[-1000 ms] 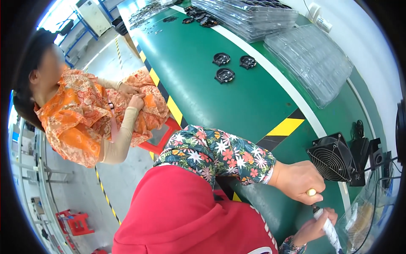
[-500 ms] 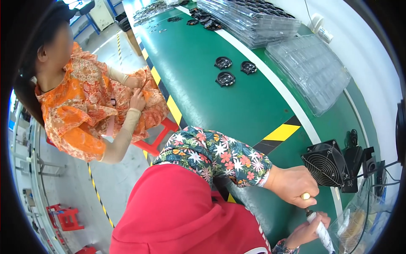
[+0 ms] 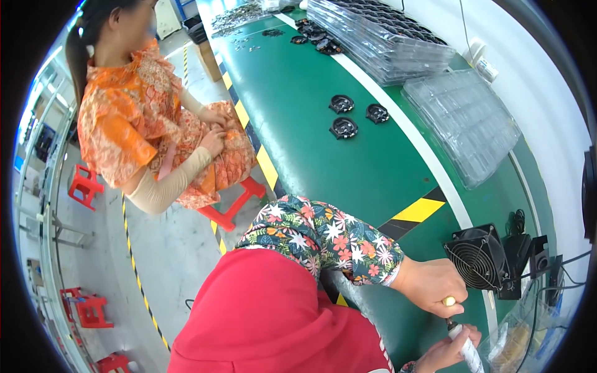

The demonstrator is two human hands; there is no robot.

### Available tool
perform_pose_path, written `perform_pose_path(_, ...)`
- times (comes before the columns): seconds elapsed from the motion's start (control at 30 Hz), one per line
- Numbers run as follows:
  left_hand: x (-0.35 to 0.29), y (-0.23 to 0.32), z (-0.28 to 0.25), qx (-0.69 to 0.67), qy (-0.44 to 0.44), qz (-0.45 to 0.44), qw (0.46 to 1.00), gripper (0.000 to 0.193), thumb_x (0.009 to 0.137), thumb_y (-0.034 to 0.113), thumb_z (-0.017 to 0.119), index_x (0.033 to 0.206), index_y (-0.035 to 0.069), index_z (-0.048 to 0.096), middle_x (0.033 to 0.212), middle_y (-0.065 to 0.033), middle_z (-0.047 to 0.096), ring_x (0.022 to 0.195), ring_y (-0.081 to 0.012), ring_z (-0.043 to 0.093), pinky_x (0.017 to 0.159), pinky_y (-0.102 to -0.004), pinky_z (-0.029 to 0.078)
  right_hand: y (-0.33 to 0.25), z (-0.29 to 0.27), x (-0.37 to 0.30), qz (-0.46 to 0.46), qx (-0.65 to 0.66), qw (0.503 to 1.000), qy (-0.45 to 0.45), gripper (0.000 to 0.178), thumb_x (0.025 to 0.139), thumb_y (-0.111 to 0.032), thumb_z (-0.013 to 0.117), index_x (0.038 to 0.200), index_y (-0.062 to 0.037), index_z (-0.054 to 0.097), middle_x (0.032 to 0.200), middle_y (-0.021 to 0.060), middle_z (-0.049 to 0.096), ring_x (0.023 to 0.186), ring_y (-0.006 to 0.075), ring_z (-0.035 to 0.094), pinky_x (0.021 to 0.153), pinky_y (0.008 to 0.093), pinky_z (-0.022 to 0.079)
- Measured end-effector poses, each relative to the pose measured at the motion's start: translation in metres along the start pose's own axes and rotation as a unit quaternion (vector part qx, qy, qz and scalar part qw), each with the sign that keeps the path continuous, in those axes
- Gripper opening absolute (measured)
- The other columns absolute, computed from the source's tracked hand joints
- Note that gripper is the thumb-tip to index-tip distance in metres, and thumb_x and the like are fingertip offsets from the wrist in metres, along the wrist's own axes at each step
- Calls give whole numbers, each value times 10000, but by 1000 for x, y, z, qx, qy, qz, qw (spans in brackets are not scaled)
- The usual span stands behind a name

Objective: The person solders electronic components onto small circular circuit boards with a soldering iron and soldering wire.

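Note:
My left hand (image 3: 430, 285), in a floral sleeve, is closed in a fist above the bench. A small rod with a rounded yellow end (image 3: 449, 301) pokes out between its thumb and fingers; the rest is hidden. Just below, my right hand (image 3: 443, 353) is closed around a thick pen-shaped tool (image 3: 471, 355) wrapped in white. The tool's dark collar (image 3: 451, 324) reaches up to the left fingers. Whether the rod and tool touch is hidden by the left hand.
A black fan (image 3: 476, 256) stands beyond my left hand. Three round black housings (image 3: 342, 128) lie on the green bench (image 3: 298, 143). Clear plastic trays (image 3: 463, 124) are stacked along the wall. A person in orange (image 3: 134, 112) sits on a red stool at left.
The view has shifted slightly, so the bench and fan sit lower in it. The seated person's head and body have turned a little. Both my hands keep their grips, nearly in place.

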State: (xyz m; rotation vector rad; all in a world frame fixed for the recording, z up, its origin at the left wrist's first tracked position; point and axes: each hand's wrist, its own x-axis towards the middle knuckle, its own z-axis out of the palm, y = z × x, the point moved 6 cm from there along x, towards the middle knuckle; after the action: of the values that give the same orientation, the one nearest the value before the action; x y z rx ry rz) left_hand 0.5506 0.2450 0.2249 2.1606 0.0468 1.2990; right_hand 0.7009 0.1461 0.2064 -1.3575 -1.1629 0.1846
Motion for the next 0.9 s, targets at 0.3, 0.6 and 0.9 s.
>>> perform_pose_path(0.3, 6, 14, -5, -10, 15, 14, 1000, 318, 790, 253, 548, 558, 52, 465, 519, -98, 472, 497, -313, 488, 449, -395, 369, -16, -5, 1, -62, -72, 995, 18, 176, 843, -120, 536, 751, 29, 512, 708, 98, 493, 629, 188, 463, 570, 316, 405)
perform_pose_path(0.6, 6, 9, -4, -3, 9, 8, 1000, 319, 792, 241, 546, 551, 55, 452, 516, -97, 469, 490, -311, 489, 440, -394, 366, -17, -4, 4, 7, 18, 999, 34, 156, 842, -101, 534, 754, 22, 499, 711, 99, 488, 629, 187, 460, 587, 312, 402)
perform_pose_path(0.9, 9, 13, -8, -8, -2, 0, 1000, 277, 800, 196, 553, 593, 58, 431, 558, -70, 449, 510, -287, 472, 441, -377, 354, -24, -5, 6, 11, 43, 999, 27, 150, 843, -100, 536, 755, 8, 482, 722, 95, 496, 633, 181, 462, 596, 306, 408)
